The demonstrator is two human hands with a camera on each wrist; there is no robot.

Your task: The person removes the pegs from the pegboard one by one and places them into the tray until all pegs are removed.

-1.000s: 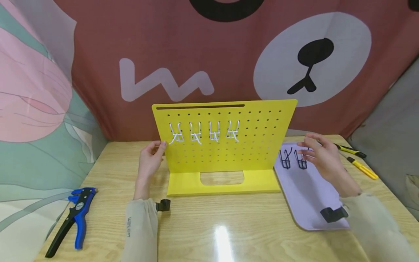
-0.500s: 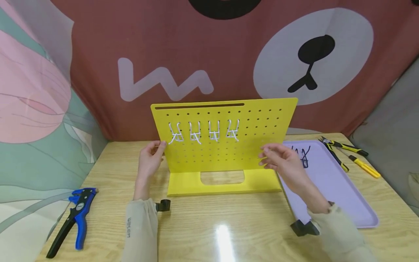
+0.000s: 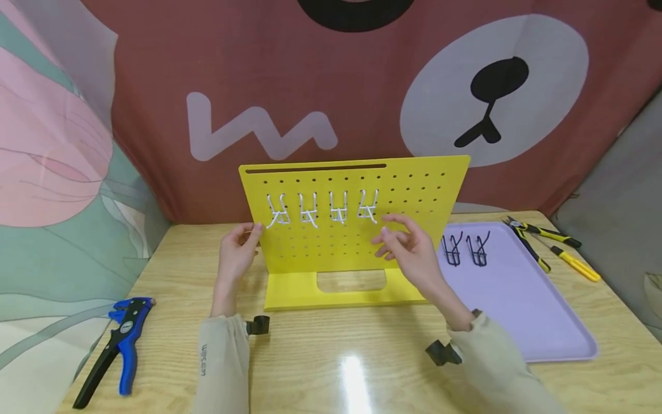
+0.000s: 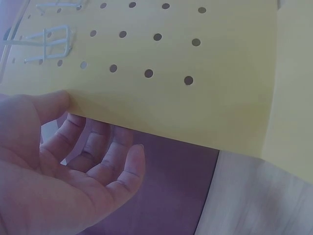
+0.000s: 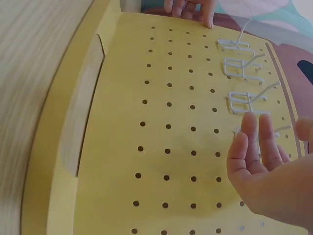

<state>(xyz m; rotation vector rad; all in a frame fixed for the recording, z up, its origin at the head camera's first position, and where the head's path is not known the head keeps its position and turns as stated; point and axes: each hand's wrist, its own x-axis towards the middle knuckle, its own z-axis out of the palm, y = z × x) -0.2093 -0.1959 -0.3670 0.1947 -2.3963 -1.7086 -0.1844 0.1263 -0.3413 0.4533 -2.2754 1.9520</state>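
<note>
A yellow pegboard [image 3: 310,256] stands upright on its own flat base. Along its upper left hang several white wire hooks in a row, the rightmost hook [image 3: 368,208] among them. My left hand [image 3: 239,247] grips the board's left edge; the left wrist view shows the thumb on the front face and the fingers behind the edge. In front of the board, just below and right of the rightmost white hook, is my right hand [image 3: 411,247]. Its fingers are relaxed and hold nothing. From the right wrist view, the right hand [image 5: 274,181] partly hides that hook.
Two black wire hooks [image 3: 478,251] lie on a lilac tray [image 3: 517,310] at the right. Beyond it are black-and-yellow pliers [image 3: 532,244] and a yellow-handled tool [image 3: 575,264]. Blue-and-black wire strippers [image 3: 126,333] lie at the table's left. A printed cloth [image 3: 362,86] hangs behind.
My right hand has moved left from above the tray to the front of the pegboard near the rightmost white hook. The left hand has stayed on the board's edge.
</note>
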